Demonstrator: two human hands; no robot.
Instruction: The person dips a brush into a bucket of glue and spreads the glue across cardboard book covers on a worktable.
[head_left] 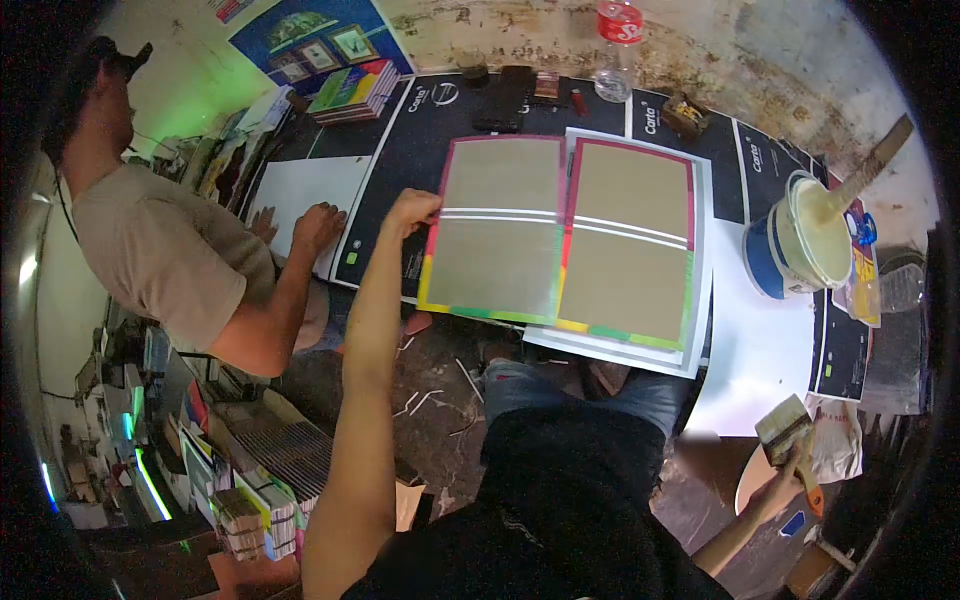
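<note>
My left hand (412,212) is closed on the left edge of a grey-beige board with pink, yellow and green borders (500,262). Two white strips run across this board. A matching bordered board (628,285) lies beside it to the right, on top of white sheets (702,250). The left board slightly overlaps it along the inner edge. Low at the right, my right hand (778,492) grips a wide paintbrush (785,432) by its orange handle, bristles pointing up and to the left. The brush is off the table, apart from the boards.
A pail of pale paste (768,262) with a stick in it stands at the table's right. A plastic bottle (614,70) and stacked booklets (352,95) are at the back. On the left, a co-worker (170,250) has both hands over a white sheet (285,205).
</note>
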